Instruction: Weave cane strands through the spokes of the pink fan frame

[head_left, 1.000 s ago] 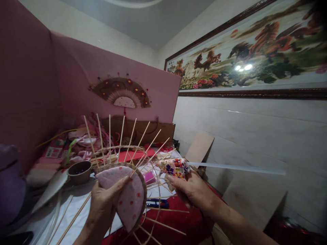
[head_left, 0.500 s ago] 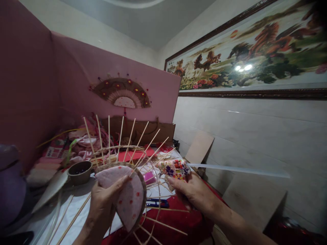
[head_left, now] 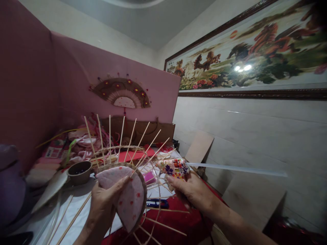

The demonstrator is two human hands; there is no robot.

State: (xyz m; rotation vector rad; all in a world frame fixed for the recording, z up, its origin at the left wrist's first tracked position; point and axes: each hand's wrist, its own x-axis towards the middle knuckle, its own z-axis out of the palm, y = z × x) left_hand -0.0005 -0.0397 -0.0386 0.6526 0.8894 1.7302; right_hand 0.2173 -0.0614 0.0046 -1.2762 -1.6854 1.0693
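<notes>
Gripped in my left hand (head_left: 106,200) is a fan frame (head_left: 130,200), its half-round base covered in white cloth with red dots and edged with twine. Thin wooden sticks (head_left: 131,139) fan out from that base, with a strand of twine woven across them. My right hand (head_left: 187,189) is wrapped round a flower-patterned hot glue gun (head_left: 175,168). A long translucent glue stick (head_left: 237,169) sticks out of its back end. The gun's nozzle points left, close to the sticks and twine on the frame's right side; whether it touches them I cannot tell.
A finished fan (head_left: 122,92) hangs on the pink board (head_left: 163,92). To the left are a brown bowl (head_left: 79,172) and a heap of ribbons and cloth (head_left: 81,143). A blue cutter (head_left: 158,203) lies on red cloth (head_left: 178,221). Loose sticks (head_left: 74,217) rest at front left.
Hardly anything differs. The fan frame has shifted very slightly, and the glue stick's far end has moved a little left. Both hands keep their holds.
</notes>
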